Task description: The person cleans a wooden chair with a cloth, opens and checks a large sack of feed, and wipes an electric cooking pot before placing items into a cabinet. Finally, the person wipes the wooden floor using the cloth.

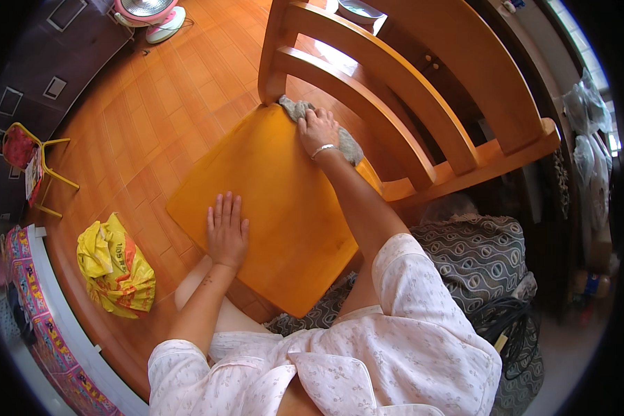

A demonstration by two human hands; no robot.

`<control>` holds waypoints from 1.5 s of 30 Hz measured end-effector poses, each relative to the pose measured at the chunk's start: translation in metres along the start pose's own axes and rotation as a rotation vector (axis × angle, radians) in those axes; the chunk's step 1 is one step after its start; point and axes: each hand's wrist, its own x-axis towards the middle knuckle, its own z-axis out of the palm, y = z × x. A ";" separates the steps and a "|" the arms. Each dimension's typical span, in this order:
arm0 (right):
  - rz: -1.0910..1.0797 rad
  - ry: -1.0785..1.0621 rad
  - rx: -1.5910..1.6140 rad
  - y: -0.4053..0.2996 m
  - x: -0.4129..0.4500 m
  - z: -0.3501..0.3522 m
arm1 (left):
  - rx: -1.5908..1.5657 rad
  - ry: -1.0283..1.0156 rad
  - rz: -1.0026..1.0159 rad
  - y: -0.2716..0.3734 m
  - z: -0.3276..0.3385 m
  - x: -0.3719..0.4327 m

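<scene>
Before me stands a wooden chair with a yellow-orange seat (281,208) and a slatted backrest (364,52). At the rear of the seat, by the backrest, my right hand (320,130) grips a grey cloth (350,146). The cloth shows on both sides of the hand and reaches the foot of a back post. My left hand (227,229) lies flat on the left edge of the seat, its fingers extended and holding nothing. A bracelet circles my right wrist.
A yellow plastic bag (115,268) sits on the tiled floor (151,119) at left, near a small yellow-framed chair (44,166). A pink fan (151,15) stands far off. On the right are patterned grey fabric (473,249) and a coiled black cable (507,320).
</scene>
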 end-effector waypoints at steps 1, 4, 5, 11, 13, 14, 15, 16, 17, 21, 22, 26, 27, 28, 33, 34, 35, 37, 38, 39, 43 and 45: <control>-0.002 -0.009 0.006 -0.010 0.010 0.007 | 0.005 -0.007 -0.007 0.001 0.000 0.000; -0.025 -0.051 0.016 -0.030 0.035 0.023 | -0.022 -0.028 0.016 0.004 0.000 0.005; 0.012 -0.010 0.004 -0.034 0.040 0.027 | -0.029 -0.016 0.010 0.006 0.000 0.008; -0.054 0.191 0.320 -0.029 0.030 0.040 | -0.039 0.003 0.027 0.003 0.003 0.006; -0.325 0.239 0.324 -0.024 0.005 0.038 | -0.039 0.009 0.025 0.003 0.004 0.005; -0.377 0.214 0.267 -0.020 -0.008 0.038 | -0.038 0.014 0.026 0.004 0.005 0.005; -0.429 0.188 0.215 -0.019 -0.018 0.034 | -0.032 0.020 0.025 0.003 0.004 0.004; -0.418 0.191 0.209 -0.014 -0.022 0.027 | -0.036 0.016 0.037 0.004 0.003 0.004; -0.372 0.174 0.139 -0.007 -0.026 0.020 | -0.033 0.028 0.036 0.005 0.003 0.006; 0.115 0.059 -0.089 0.044 -0.058 -0.006 | -0.002 0.050 0.036 0.003 0.002 0.002; 0.210 -0.032 -0.112 0.049 -0.068 -0.014 | 0.001 0.051 0.027 0.001 0.001 -0.001; 0.398 -0.113 -0.140 0.068 -0.115 -0.042 | 0.037 0.024 0.007 -0.002 0.001 0.000; 0.383 -0.093 -0.156 0.073 -0.123 -0.043 | 0.022 0.025 0.026 -0.001 0.003 0.001; 0.380 -0.094 -0.182 0.074 -0.127 -0.045 | 0.030 0.029 0.009 -0.001 0.004 0.000; 0.332 -0.152 -0.275 0.065 -0.141 -0.055 | 0.001 0.080 0.014 -0.003 0.011 0.000; 0.305 -0.188 -0.310 0.064 -0.144 -0.057 | 0.004 0.085 -0.001 -0.003 0.011 -0.001; 0.277 -0.222 -0.346 0.062 -0.148 -0.060 | 0.000 0.084 0.003 -0.004 0.012 -0.001; 0.177 -0.198 -0.435 0.056 -0.168 -0.058 | 0.001 0.095 -0.014 -0.006 0.012 -0.002; 0.109 -0.168 -0.450 0.049 -0.185 -0.057 | -0.001 0.108 0.001 -0.008 0.013 -0.003; 0.089 -0.202 -0.386 0.038 -0.204 -0.060 | -0.007 0.121 0.017 -0.010 0.014 -0.003; -0.235 -0.205 -0.196 0.005 -0.287 -0.065 | -0.044 0.128 -0.013 -0.004 0.004 -0.003; -0.365 -0.291 -0.064 -0.019 -0.309 -0.063 | -0.059 0.148 0.013 -0.008 0.006 -0.003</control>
